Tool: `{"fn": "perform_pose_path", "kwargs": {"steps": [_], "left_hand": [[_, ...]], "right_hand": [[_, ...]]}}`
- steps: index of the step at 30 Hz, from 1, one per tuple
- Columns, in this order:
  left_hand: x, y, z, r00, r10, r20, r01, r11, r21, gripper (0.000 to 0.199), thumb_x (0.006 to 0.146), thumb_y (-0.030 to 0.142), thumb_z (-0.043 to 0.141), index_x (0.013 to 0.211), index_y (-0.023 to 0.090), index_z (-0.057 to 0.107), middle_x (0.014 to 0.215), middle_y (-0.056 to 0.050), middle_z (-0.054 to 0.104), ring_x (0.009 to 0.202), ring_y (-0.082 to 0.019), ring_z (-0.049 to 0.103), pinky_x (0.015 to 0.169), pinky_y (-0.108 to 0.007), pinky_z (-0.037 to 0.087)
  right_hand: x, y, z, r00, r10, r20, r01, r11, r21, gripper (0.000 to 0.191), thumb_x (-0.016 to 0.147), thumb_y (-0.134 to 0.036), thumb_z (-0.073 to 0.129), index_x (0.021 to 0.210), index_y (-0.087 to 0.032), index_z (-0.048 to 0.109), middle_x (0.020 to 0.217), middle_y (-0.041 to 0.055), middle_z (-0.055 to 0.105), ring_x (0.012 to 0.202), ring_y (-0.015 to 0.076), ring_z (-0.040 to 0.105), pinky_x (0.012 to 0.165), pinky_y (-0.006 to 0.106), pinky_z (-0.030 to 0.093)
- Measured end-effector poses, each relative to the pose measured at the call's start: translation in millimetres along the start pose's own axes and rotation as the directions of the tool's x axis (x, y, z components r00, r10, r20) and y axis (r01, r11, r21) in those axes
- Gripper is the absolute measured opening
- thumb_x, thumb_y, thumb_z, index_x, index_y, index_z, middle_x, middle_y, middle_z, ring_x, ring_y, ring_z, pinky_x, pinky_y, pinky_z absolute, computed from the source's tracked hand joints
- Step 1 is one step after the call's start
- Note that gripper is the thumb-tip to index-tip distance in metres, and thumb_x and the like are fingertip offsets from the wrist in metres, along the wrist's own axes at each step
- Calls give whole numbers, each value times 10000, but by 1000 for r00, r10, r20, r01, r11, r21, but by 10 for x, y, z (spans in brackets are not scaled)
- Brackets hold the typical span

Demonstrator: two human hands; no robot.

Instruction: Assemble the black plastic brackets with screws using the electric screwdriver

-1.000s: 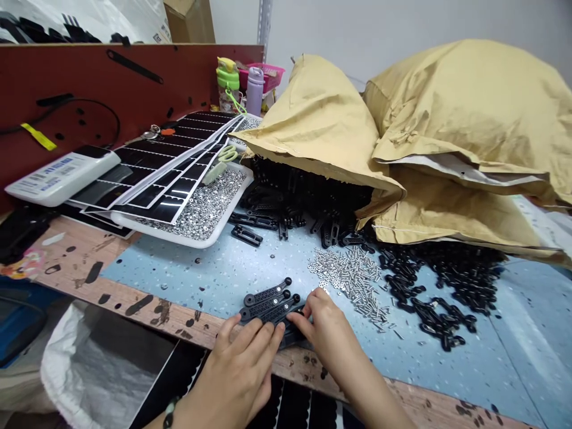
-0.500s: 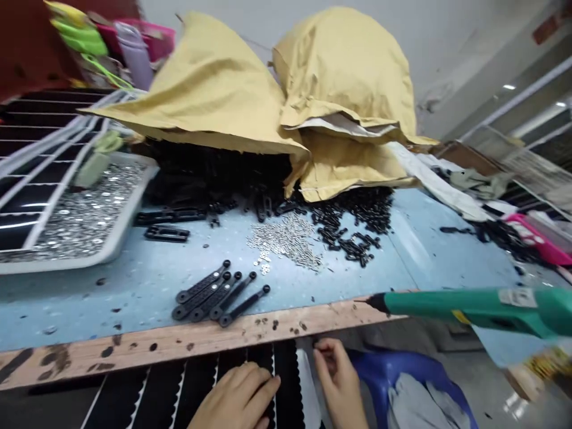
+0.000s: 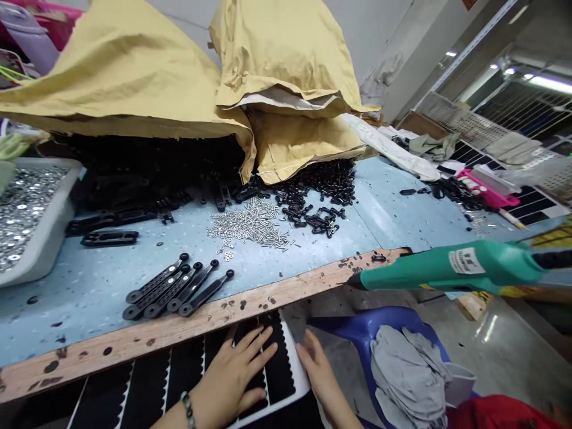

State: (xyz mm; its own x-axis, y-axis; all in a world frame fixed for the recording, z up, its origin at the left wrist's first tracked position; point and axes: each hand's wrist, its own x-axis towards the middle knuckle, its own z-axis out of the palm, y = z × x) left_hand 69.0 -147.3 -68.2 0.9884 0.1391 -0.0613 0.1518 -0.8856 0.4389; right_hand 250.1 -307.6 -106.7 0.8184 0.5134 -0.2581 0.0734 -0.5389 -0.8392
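My left hand (image 3: 236, 372) lies with spread fingers on a white-edged tray with black strips (image 3: 186, 369) below the table's front edge. At the tray's right corner, my right hand (image 3: 318, 366) touches or nearly touches the rim, fingers slightly bent and apart, nothing visible in it. Above my hands, several black slotted arms (image 3: 176, 287) lie side by side near the wooden edge (image 3: 263, 296). Behind them is a pile of small silver screws (image 3: 261, 220), with black small parts (image 3: 317, 214) to its right.
A green electric screwdriver (image 3: 429, 268) hangs at the right over the table's edge. Yellow paper sacks (image 3: 286, 53) stand behind the parts. A bin of metal washers (image 3: 27, 208) is at left. A blue stool (image 3: 357, 328) holds grey cloth.
The view has shifted right. My left hand has spread its fingers over the tray. My right hand has opened from a curled pose beside the tray's edge.
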Motion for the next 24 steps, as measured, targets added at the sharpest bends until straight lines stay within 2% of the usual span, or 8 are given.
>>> {"fn": "perform_pose_path", "kwargs": {"steps": [3, 6, 8, 12, 15, 17, 20, 24], "left_hand": [[164, 25, 44, 993, -116, -21, 115, 993, -37, 719, 829, 428, 643, 1441, 344, 276, 1484, -60, 358, 1309, -307, 400, 1056, -560, 309], [264, 83, 72, 978, -206, -35, 202, 975, -92, 680, 847, 408, 618, 1440, 293, 306, 1474, -108, 369, 1292, -319, 416, 1051, -552, 312], [266, 107, 63, 975, -220, -23, 216, 970, -116, 678, 863, 365, 593, 1454, 273, 274, 1489, -127, 335, 1320, -327, 373, 1051, -575, 297], [174, 50, -28, 988, -146, 49, 153, 968, -201, 729, 809, 146, 564, 1445, 333, 259, 1543, -99, 206, 1379, -317, 267, 1053, -600, 276], [113, -20, -106, 993, -84, 86, 107, 947, -302, 698, 771, 1, 496, 1344, 389, 407, 1553, -39, 183, 1409, -297, 185, 1064, -616, 241], [99, -31, -133, 991, -100, 84, 122, 935, -334, 658, 775, -28, 481, 1290, 379, 463, 1541, -34, 224, 1403, -288, 210, 1061, -622, 244], [99, 0, -129, 988, -141, 56, 152, 928, -341, 622, 779, -37, 500, 1255, 364, 490, 1523, -40, 267, 1383, -281, 263, 1062, -631, 235], [77, 22, -89, 986, -163, 25, 162, 928, -335, 643, 758, -38, 560, 1243, 379, 500, 1511, -29, 298, 1385, -282, 260, 1073, -644, 188]], "right_hand": [[18, -122, -104, 993, -109, -34, 108, 993, -45, 503, 797, -504, 552, 1174, -172, 563, 1195, 149, 586, 1040, 280, 597, 866, 392, 496], [-150, -211, -72, 964, -252, 87, 263, 954, -147, 327, 858, -405, 512, 1083, -187, 609, 1039, 111, 657, 899, 246, 646, 785, 354, 536], [-318, -194, 35, 931, -335, 147, 362, 901, -239, 331, 865, -398, 532, 1102, -183, 616, 1062, 118, 661, 960, 270, 637, 828, 384, 537], [-546, -103, 282, 882, -449, 142, 463, 768, -443, 480, 896, -469, 504, 1248, -144, 544, 1189, 166, 610, 1084, 330, 576, 879, 472, 522], [-571, -116, 366, 855, -491, 164, 499, 695, -518, 506, 918, -512, 464, 1271, -157, 530, 1174, 160, 622, 1056, 337, 586, 843, 468, 536], [-555, -169, 368, 852, -492, 178, 502, 674, -542, 480, 938, -518, 422, 1243, -173, 557, 1142, 148, 638, 1026, 332, 600, 817, 451, 543], [-526, -265, 335, 855, -471, 217, 506, 666, -548, 437, 961, -496, 374, 1169, -189, 606, 1075, 131, 660, 964, 313, 625, 770, 427, 552], [-492, -326, 309, 855, -452, 254, 512, 661, -548, 423, 978, -472, 346, 1114, -181, 621, 1031, 124, 670, 930, 289, 643, 765, 406, 552]]}}
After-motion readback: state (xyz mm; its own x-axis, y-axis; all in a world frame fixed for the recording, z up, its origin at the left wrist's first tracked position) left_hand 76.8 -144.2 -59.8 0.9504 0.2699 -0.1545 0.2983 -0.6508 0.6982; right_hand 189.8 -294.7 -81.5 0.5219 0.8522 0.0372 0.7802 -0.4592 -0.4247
